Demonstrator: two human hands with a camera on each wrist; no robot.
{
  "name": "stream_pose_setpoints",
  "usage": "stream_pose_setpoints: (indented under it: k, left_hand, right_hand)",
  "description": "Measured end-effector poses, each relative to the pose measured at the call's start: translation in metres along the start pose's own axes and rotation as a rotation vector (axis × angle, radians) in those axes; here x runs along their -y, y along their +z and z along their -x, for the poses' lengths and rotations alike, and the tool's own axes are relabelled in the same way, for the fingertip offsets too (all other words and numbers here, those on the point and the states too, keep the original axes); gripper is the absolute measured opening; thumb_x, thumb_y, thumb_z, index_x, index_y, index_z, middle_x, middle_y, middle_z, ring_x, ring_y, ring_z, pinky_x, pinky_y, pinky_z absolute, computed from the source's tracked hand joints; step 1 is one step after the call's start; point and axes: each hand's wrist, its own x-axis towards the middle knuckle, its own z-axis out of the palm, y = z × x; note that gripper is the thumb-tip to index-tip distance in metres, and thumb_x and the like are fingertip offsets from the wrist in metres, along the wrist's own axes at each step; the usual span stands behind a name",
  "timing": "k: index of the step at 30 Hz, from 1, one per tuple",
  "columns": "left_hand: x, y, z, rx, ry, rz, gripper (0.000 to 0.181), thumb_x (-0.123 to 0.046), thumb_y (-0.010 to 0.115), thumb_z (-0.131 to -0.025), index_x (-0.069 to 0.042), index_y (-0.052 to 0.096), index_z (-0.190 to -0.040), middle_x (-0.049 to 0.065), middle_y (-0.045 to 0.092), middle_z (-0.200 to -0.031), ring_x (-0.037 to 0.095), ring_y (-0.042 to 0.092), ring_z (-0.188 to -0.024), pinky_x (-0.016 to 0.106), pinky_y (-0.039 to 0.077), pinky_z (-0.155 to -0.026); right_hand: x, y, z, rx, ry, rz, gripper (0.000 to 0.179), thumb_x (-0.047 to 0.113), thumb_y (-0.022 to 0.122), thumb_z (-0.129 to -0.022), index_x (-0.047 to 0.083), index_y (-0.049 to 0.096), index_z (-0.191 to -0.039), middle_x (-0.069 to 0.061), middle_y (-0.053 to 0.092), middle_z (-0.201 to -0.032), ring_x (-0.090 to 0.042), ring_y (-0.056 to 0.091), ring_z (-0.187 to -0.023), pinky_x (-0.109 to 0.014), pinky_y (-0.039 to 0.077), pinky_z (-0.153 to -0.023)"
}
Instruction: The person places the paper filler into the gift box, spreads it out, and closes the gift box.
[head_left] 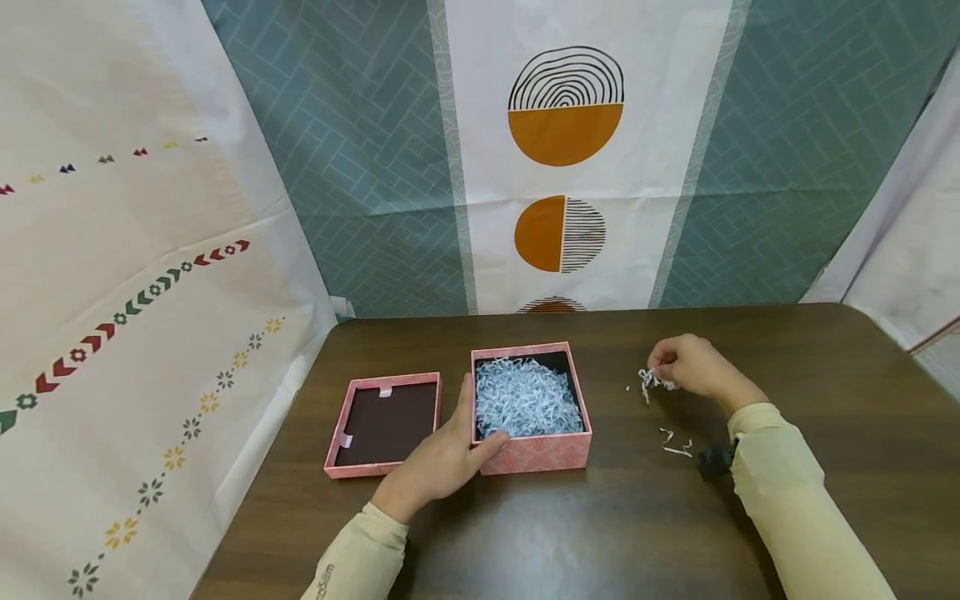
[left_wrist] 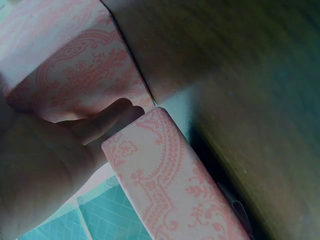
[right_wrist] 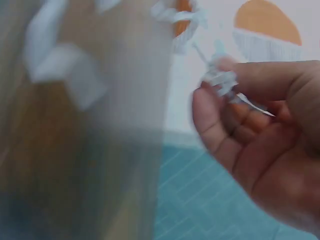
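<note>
A pink patterned box [head_left: 536, 455] stands on the table, filled with pale shredded paper [head_left: 525, 396]. My left hand [head_left: 437, 458] rests against its front left corner, with the fingers straight along the left wall and the thumb across the front rim. In the left wrist view the fingers lie between the box wall [left_wrist: 95, 70] and the pink lid [left_wrist: 165, 175]. Further right, my right hand [head_left: 693, 367] pinches a small tuft of shredded paper [right_wrist: 220, 80] between thumb and fingertips, low over the table. Loose paper strips [head_left: 677, 450] lie just in front of it.
The lid [head_left: 337, 429] lies left of the box, its dark inside facing up. A dark object [head_left: 715, 460] sits at the right wrist. Behind the brown table [head_left: 600, 533] hangs a patterned cloth [head_left: 375, 167]; a white cloth [head_left: 247, 400] runs along the left edge.
</note>
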Motion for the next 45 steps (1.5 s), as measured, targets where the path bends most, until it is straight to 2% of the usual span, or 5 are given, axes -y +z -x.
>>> stream_pose_setpoints:
  k: [10,18,25,37,45]
  left_hand:
    - [-0.001,0.0,0.0,0.011,-0.007,-0.019,0.106,-0.068,0.049,-0.096,-0.019,-0.02,-0.159,0.002,-0.007,-0.168,0.029,0.021,-0.15,0.049,0.028,-0.115]
    - [0.0,0.0,0.001,0.012,-0.017,-0.003,0.105,-0.068,0.048,-0.096,-0.02,-0.021,-0.159,0.003,-0.006,-0.168,0.027,0.021,-0.15,0.047,0.026,-0.116]
    - [0.0,0.0,0.001,0.023,-0.016,0.011,0.106,-0.068,0.049,-0.096,-0.023,-0.023,-0.158,0.001,-0.008,-0.168,0.025,0.018,-0.15,0.047,0.025,-0.116]
    - [0.001,-0.001,-0.001,0.018,-0.011,-0.001,0.106,-0.068,0.049,-0.095,-0.02,-0.02,-0.159,0.001,-0.007,-0.168,0.026,0.019,-0.15,0.047,0.027,-0.116]
    - [-0.001,-0.002,0.0,0.017,-0.017,-0.002,0.107,-0.068,0.05,-0.095,-0.016,-0.017,-0.16,0.002,-0.006,-0.168,0.027,0.02,-0.15,0.047,0.026,-0.116]
  right_hand:
    - [0.094,0.009,-0.005,-0.321,-0.082,-0.142,0.006,0.002,0.068,-0.095,0.002,0.072,-0.099,-0.009,0.067,-0.084,-0.024,0.056,-0.073,-0.033,0.048,-0.061]
    - [0.147,0.05,-0.025,-0.235,-0.225,-0.123,0.006,0.003,0.07,-0.095,0.008,0.073,-0.096,-0.004,0.063,-0.088,-0.022,0.054,-0.077,-0.037,0.049,-0.068]
    - [0.15,0.062,-0.03,-0.174,-0.185,-0.042,0.007,0.006,0.07,-0.095,0.009,0.073,-0.101,-0.004,0.066,-0.095,-0.024,0.057,-0.084,-0.04,0.054,-0.079]
    - [0.137,0.041,-0.025,-0.199,-0.2,-0.079,0.022,0.014,0.063,-0.101,0.005,0.073,-0.119,-0.011,0.071,-0.111,-0.027,0.061,-0.09,-0.045,0.053,-0.081]
    - [0.134,0.04,-0.025,-0.099,-0.272,-0.251,0.024,0.01,0.059,-0.103,0.001,0.07,-0.123,-0.015,0.072,-0.107,-0.032,0.067,-0.083,-0.037,0.058,-0.07]
